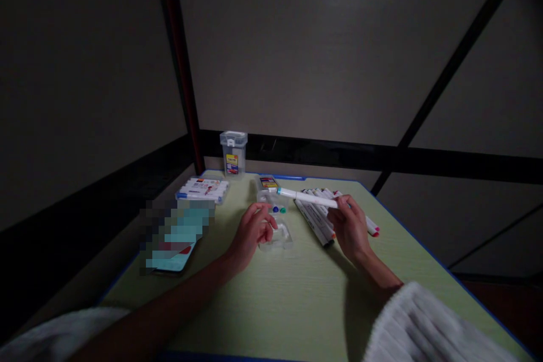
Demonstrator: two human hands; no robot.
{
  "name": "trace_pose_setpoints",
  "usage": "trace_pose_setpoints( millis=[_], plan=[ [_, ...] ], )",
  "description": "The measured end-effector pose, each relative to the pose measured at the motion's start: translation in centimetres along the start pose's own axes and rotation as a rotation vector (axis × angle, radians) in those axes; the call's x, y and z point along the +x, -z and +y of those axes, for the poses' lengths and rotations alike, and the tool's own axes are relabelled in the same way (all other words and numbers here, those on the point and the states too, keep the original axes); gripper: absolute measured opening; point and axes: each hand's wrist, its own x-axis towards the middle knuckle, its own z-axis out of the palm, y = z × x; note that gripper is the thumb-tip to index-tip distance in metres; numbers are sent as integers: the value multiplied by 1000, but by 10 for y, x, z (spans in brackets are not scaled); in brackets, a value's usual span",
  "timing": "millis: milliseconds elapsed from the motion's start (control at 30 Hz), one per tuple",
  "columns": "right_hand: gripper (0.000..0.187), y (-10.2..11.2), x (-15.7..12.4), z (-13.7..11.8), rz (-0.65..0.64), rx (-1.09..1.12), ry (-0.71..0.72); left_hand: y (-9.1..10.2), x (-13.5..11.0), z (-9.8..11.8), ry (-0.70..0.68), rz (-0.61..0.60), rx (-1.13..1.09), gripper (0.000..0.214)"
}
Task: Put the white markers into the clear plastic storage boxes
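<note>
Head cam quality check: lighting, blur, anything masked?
Head view: dim overall, corners falling dark; the green table catches most light. A pixelated block masks something at left. Sleeve at the bottom edge is soft; right hand and white marker read clearly.

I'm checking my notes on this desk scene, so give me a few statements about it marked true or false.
1. The right hand holds a white marker. True.
2. The left hand holds a pair of scissors. False: it rests at a small clear plastic lid, no scissors.
3. A tall clear container stands upright at the far edge of the table. True.
4. The loose markers lie left of the left hand. False: they lie under the right hand.
5. A flat tray of markers lies at the far left. True.
</note>
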Motion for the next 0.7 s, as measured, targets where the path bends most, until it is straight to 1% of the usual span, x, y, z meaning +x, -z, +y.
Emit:
trace_pose_setpoints(
  millis=[67,133,233,333,433,533,633,700],
  plan=[
    [30,-4,-4,1,-31,23,-58,-1,-2,3,30,-30,26,30],
    [29,-5,-8,5,-58,-4,-102,-2,-3,4,54,-62,47,36],
    [27,-5,-12,12,-93,-64,-127,-2,-5,2,35,-76,73,38],
    [25,-6,-15,16,-120,-91,-131,-1,-4,-2,31,-17,109,34],
    [24,-8,-17,15,-162,-47,-161,1,-2,-5,35,53,105,30],
    [24,-11,-19,12,-206,87,-212,5,2,-3,11,131,50,26],
    [26,-10,-17,11,-197,226,-294,11,6,0,4,201,23,30],
    [26,-8,-14,9,-177,294,-337,13,7,2,21,201,25,32]
  ],
)
